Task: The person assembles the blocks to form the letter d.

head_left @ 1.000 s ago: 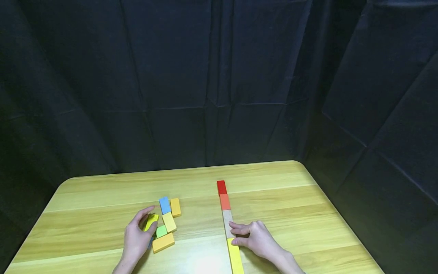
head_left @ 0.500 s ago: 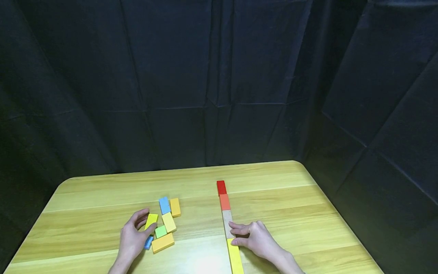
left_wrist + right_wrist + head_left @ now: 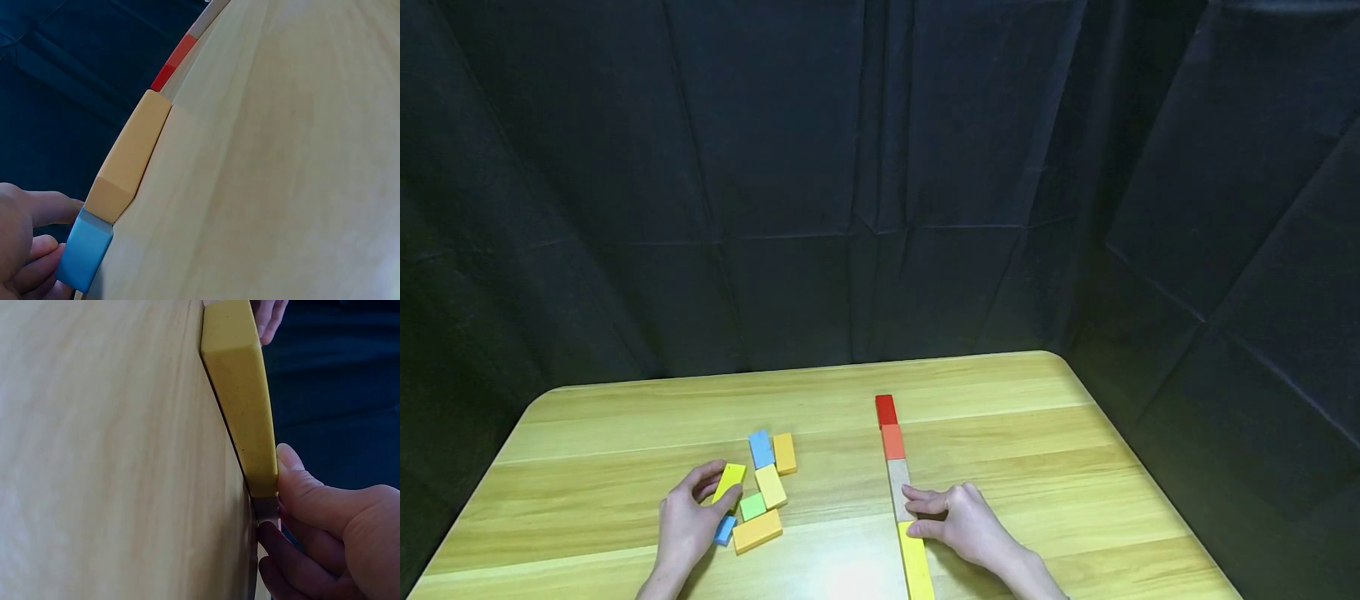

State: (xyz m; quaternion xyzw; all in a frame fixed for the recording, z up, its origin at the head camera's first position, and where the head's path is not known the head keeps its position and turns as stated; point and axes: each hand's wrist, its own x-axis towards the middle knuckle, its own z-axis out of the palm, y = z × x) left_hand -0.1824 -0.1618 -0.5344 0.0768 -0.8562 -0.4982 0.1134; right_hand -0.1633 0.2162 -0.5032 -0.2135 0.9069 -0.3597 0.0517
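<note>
Bright yellow block (image 3: 730, 481) pinched between thumb and curled fingers of left hand (image 3: 687, 521), tilted up over the loose cluster toward the counter's near left. Just beside it: pale yellow block (image 3: 771, 486), green block (image 3: 752, 506), orange block (image 3: 757, 531), small blue block (image 3: 725, 530); farther back, blue block (image 3: 761, 449) touching another orange block (image 3: 785, 453). Right hand (image 3: 958, 523) laid flat on counter (image 3: 1037, 442), fingers straight, tips touching the natural wood block (image 3: 898, 486) and long yellow block (image 3: 915, 564) of a straight row. Beyond these in the row: coral block (image 3: 892, 442), red block (image 3: 885, 411).
</note>
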